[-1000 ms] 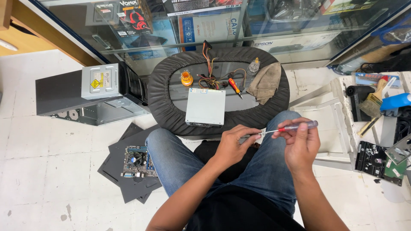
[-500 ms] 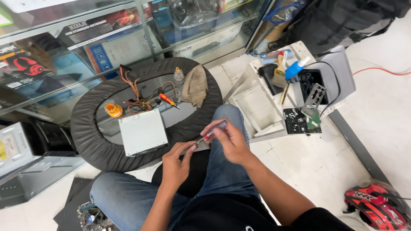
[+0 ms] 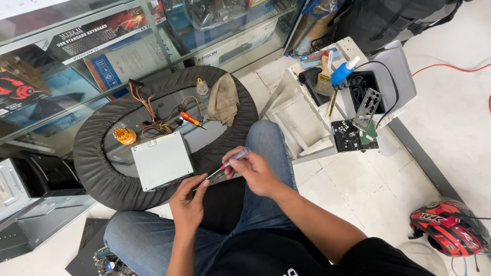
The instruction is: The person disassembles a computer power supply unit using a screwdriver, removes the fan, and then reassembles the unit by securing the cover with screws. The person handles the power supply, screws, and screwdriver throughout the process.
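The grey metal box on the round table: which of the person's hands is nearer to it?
Left. The left hand sits just below the grey metal box's lower right corner, pinching the screwdriver tip. The right hand holds the handle farther right, over the knee.

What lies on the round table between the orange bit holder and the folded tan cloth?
In the head view, between the orange bit holder and the tan cloth lie a tangle of coloured wires and an orange-handled screwdriver.

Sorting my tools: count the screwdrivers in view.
2. One screwdriver is in the right hand, tip at the left hand. An orange one lies on the round table. Others may be hidden.
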